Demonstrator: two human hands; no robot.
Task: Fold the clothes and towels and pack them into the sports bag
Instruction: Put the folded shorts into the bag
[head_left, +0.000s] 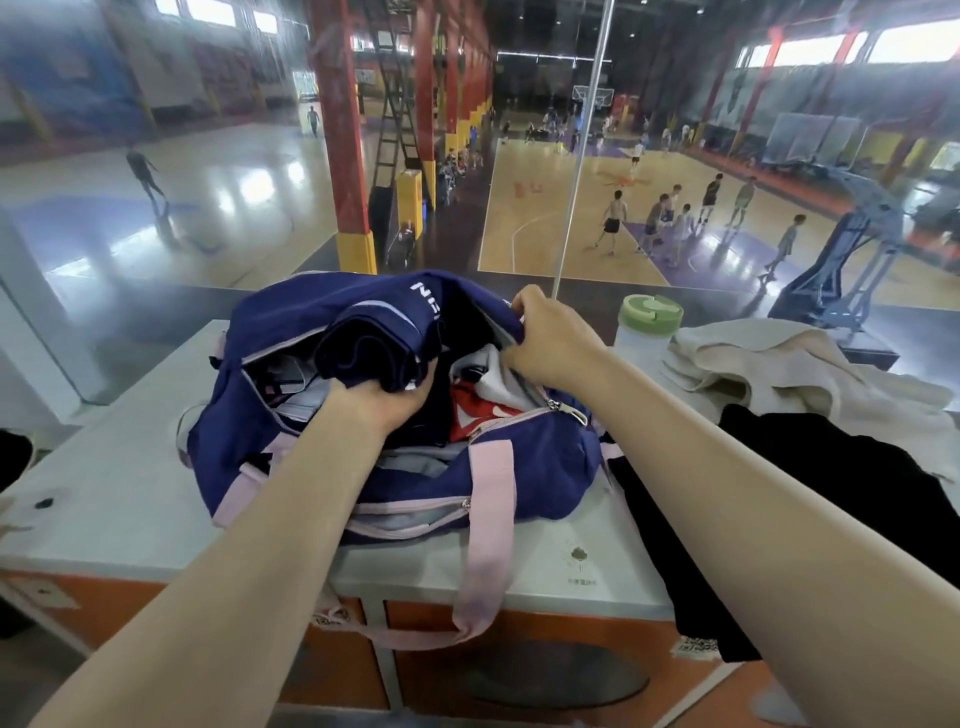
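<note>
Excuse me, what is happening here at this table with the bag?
A person is packing a blue sports bag that sits open on a table. The left hand grips a folded dark blue garment at the bag's opening, while the right hand holds the far edge of the bag open. Red and white clothes are already inside. A beige towel and a black garment lie on the table to the right, not yet packed, next to a bottle.
</note>
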